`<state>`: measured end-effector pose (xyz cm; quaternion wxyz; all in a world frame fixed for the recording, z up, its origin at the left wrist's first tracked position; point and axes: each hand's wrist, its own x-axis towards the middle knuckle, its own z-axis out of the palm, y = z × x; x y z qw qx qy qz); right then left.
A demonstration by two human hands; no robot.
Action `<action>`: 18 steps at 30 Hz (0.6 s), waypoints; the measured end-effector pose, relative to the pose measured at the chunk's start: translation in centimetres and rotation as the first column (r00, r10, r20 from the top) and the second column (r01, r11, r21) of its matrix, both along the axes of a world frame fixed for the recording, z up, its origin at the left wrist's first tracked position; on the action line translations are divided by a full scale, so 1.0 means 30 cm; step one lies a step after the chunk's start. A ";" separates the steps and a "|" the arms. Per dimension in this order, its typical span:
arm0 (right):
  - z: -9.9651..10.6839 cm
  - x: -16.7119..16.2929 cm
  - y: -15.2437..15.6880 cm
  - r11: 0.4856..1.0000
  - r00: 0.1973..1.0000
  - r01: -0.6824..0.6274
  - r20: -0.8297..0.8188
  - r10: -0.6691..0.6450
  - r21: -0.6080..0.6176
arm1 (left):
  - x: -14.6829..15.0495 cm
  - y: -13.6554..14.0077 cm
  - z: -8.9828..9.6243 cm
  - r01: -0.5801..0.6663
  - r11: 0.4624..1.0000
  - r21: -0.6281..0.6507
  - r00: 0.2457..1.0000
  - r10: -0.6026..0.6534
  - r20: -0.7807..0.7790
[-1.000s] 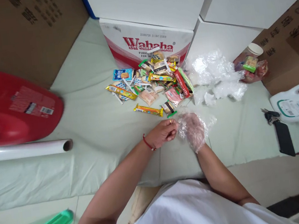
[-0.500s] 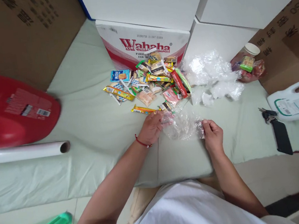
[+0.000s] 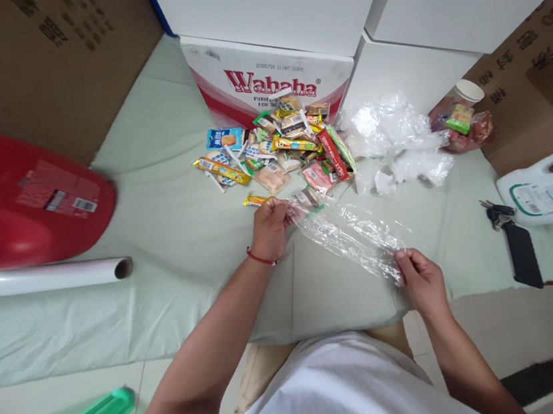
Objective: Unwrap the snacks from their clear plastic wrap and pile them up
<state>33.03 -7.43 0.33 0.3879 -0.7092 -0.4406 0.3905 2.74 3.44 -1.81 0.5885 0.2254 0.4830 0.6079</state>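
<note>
The right hand (image 3: 423, 276), on the near side of the snack pile (image 3: 293, 143) and toward its right, has its grip closed on one end of the clear plastic (image 3: 348, 238). The plastic slants up and left toward the pile, stretched above the cloth-covered counter (image 3: 174, 236). The left hand (image 3: 269, 224), just short of the pile, has its grip pinched on the other end; a red cord (image 3: 261, 258) circles the wrist. To the right of the pile, well apart, lie a flat black object (image 3: 523, 256), keys (image 3: 498, 215) and a white bottle (image 3: 552, 196). Well to its left lies a white roll (image 3: 38, 279), with a red bottle (image 3: 33, 196) beyond. The pile consists of mixed wrapped packets. Crumpled plastic (image 3: 388, 129) sits just right of it; a box (image 3: 268, 77) marked "Wahaha" stands directly behind.
</note>
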 end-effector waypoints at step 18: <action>0.014 0.202 0.059 0.995 0.986 -0.080 0.143 0.088 -0.057 | -0.045 -0.094 0.009 0.217 0.975 -0.056 0.970 -0.222 -0.103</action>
